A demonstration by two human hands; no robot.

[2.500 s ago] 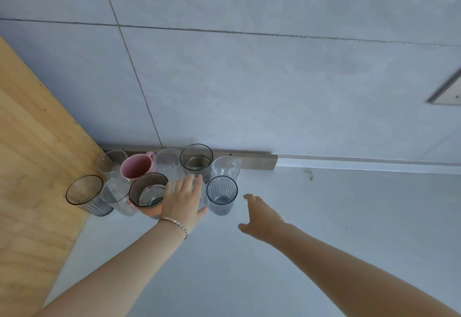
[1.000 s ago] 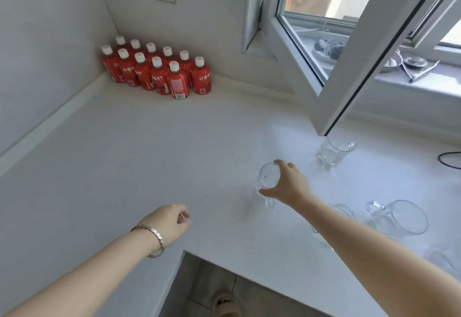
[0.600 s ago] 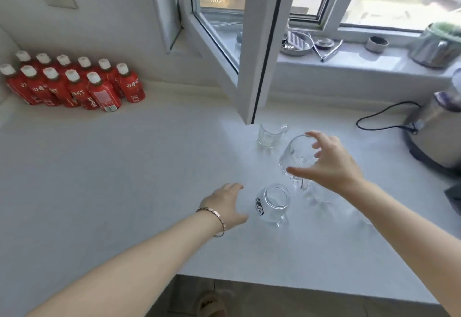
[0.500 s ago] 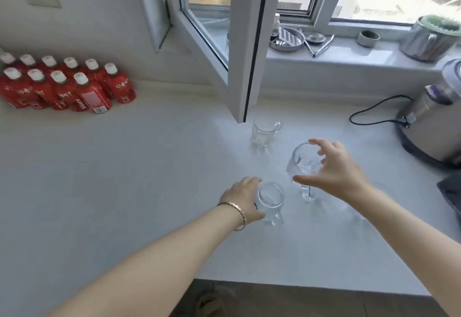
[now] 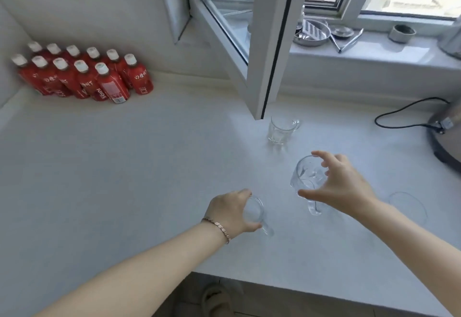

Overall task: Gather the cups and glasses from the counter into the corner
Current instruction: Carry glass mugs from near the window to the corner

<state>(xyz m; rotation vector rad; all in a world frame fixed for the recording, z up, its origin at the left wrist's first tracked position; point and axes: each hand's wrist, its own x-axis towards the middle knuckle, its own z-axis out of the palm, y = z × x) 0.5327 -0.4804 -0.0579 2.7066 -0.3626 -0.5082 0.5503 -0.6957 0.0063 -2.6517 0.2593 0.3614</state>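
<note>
My left hand (image 5: pixel 230 210), with a bracelet on the wrist, is wrapped around a small clear glass (image 5: pixel 255 214) on the white counter (image 5: pixel 124 167). My right hand (image 5: pixel 341 184) curls around a taller clear glass mug (image 5: pixel 308 179), thumb and fingers at its rim. A small clear mug with a handle (image 5: pixel 280 129) stands further back under the open window sash. Another clear glass (image 5: pixel 409 206) shows faintly to the right of my right forearm.
Several red juice bottles (image 5: pixel 82 77) stand in the far left corner. An open window sash (image 5: pixel 267 42) juts over the counter. A metal appliance (image 5: pixel 446 134) with a black cord (image 5: pixel 404 117) sits at the right. Metal dishes and tongs lie on the sill. The counter edge runs near my feet.
The view turned from the corner cluster of glasses to this counter. My left hand has reached forward and closed on the small glass; my right hand has settled around the taller mug.
</note>
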